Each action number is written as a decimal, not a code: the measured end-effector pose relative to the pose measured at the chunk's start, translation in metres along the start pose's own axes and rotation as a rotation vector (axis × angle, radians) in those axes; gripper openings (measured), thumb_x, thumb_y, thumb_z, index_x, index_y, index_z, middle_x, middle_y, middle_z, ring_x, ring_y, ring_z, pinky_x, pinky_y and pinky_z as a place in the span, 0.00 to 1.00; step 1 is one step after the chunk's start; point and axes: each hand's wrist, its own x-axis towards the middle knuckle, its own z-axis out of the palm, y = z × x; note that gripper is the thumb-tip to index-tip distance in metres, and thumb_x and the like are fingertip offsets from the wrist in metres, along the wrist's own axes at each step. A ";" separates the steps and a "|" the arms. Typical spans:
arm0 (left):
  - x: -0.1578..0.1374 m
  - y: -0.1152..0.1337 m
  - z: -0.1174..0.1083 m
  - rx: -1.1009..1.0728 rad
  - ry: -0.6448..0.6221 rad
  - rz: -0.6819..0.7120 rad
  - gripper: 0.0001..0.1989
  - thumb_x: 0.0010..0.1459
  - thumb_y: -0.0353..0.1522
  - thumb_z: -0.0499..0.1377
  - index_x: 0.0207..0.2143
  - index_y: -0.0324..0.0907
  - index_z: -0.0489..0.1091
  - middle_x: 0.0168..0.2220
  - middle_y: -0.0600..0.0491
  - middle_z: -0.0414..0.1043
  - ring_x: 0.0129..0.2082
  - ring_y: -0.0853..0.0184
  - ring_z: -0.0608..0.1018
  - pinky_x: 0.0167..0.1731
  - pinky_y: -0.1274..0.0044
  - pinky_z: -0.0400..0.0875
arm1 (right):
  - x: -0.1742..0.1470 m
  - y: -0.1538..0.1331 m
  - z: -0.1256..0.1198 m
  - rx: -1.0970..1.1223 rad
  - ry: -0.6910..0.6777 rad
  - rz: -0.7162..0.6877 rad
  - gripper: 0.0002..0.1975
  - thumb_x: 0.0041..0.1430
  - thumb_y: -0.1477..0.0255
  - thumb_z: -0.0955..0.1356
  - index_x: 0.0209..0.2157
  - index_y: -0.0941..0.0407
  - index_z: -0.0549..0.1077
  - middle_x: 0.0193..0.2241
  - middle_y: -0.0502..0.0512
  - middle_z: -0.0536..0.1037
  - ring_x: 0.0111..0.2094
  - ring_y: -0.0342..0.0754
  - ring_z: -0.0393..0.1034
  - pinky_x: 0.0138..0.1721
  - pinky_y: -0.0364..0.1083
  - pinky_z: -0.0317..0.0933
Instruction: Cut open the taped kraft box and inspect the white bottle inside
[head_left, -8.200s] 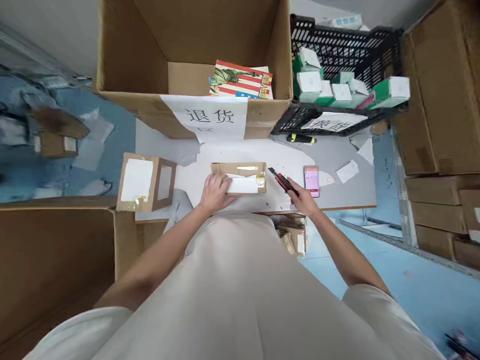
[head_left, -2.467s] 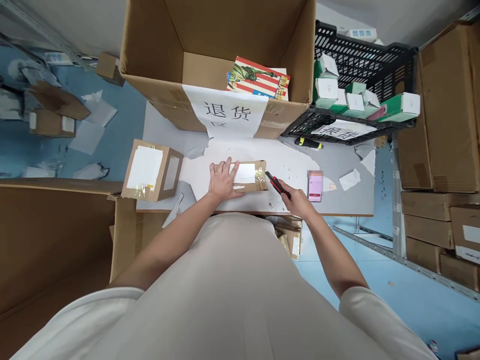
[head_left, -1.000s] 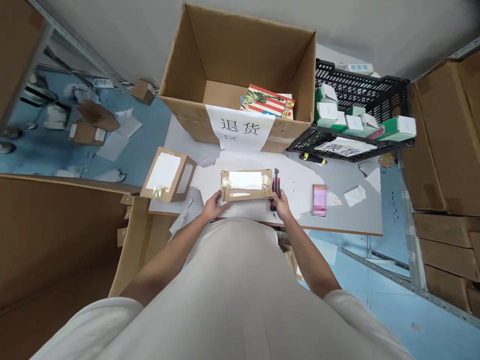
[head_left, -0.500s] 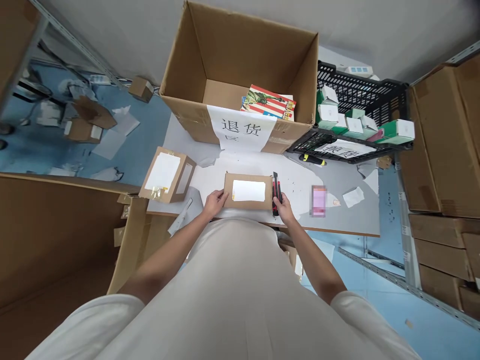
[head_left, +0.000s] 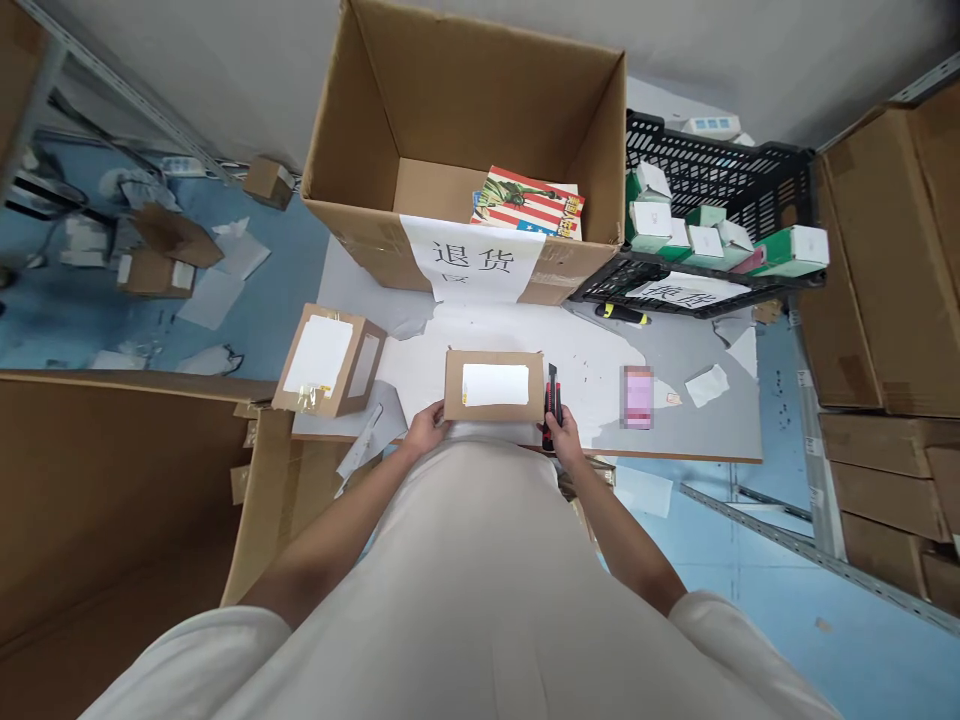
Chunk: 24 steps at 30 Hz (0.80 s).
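Note:
A small cardboard box point(head_left: 454, 385) with a white label on top sits at the table's near edge, in front of my body. My left hand point(head_left: 426, 430) grips its lower left corner, the fingertips partly hidden at the box's side. In my right hand point(head_left: 564, 436) is a red and black box cutter point(head_left: 553, 400), pointing away from me along the box's right side. Whether a blade is out is too small to tell. The right fingers also come close to the box's lower right corner.
A large open carton point(head_left: 360, 235) with a colourful booklet point(head_left: 525, 203) stands behind. Beside it, a black crate point(head_left: 780, 190) holds several green-white boxes. A taped box point(head_left: 360, 375), a yellow-black cutter point(head_left: 622, 315), a pink blurred item point(head_left: 638, 398) and paper scraps lie on the table point(head_left: 697, 440).
Both hands have shifted slightly toward me along the box's sides, and the box cutter has moved nearer with the right hand. The view has shifted a little.

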 end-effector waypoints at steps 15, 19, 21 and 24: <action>0.002 0.079 -0.010 0.370 0.292 0.204 0.24 0.50 0.46 0.62 0.45 0.39 0.72 0.34 0.50 0.71 0.33 0.65 0.73 0.36 0.71 0.74 | 0.025 -0.064 0.002 -0.361 -0.015 -0.289 0.22 0.55 0.55 0.65 0.44 0.56 0.67 0.36 0.54 0.74 0.37 0.47 0.68 0.42 0.48 0.64; -0.001 0.078 -0.001 0.476 0.427 0.375 0.25 0.55 0.43 0.61 0.50 0.39 0.68 0.43 0.43 0.71 0.43 0.59 0.75 0.44 0.65 0.73 | 0.028 -0.066 -0.003 -0.512 -0.021 -0.320 0.23 0.58 0.55 0.62 0.46 0.58 0.67 0.36 0.55 0.75 0.36 0.48 0.68 0.40 0.48 0.64; -0.004 0.075 0.004 0.584 0.397 0.578 0.21 0.58 0.40 0.59 0.52 0.40 0.68 0.48 0.41 0.71 0.51 0.57 0.73 0.51 0.62 0.70 | 0.021 -0.074 -0.005 -0.624 -0.008 -0.369 0.24 0.60 0.56 0.61 0.49 0.59 0.66 0.37 0.57 0.76 0.36 0.49 0.69 0.39 0.48 0.64; -0.006 0.071 0.010 0.740 0.151 0.817 0.16 0.63 0.35 0.55 0.52 0.42 0.68 0.52 0.43 0.71 0.57 0.58 0.70 0.56 0.62 0.66 | 0.009 -0.100 0.003 -0.864 -0.032 -0.466 0.23 0.64 0.60 0.58 0.54 0.57 0.64 0.41 0.59 0.77 0.39 0.52 0.71 0.41 0.49 0.64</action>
